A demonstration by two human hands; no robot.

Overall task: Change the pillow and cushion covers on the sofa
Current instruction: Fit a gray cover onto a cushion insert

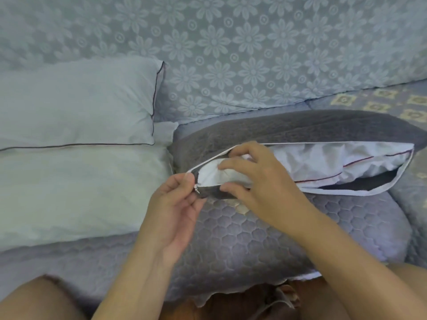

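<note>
Left hand [175, 204] pinches the zipper pull [196, 188] at the left end of the grey cover [300, 128], thumb and forefinger together. Right hand [256, 181] curls over the opening, fingers pressing the white pillow [323, 162] inside, thumb under the lower edge. Cover gapes unzipped along its length and lies on the quilted sofa seat [254, 239]. Two bare white pillows [76, 139] are stacked to the left, against the flower-patterned backrest [231, 54]
</note>
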